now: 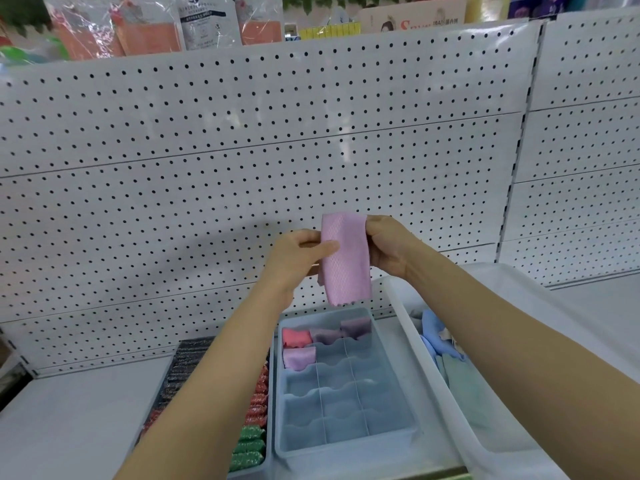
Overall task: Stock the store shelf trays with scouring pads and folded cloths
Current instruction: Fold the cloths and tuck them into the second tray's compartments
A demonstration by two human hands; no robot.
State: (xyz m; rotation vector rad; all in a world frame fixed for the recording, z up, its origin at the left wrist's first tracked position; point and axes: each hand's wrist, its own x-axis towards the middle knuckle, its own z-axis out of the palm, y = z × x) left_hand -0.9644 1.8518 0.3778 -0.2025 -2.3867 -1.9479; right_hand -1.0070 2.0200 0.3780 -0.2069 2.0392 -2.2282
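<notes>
Both hands are holding a pink cloth up over the far end of the blue tray: the left hand is pinching its left edge, the right hand its top right corner. The folding step is seemingly in hand, with the cloth hanging narrow and long. Four folded cloths are already filling the tray's far cells. Next, it likely needs another fold, then tucking into the free cell right of the lilac one. Scouring pads are sitting in the left tray; loose cloths are waiting in the white bin at right.
</notes>
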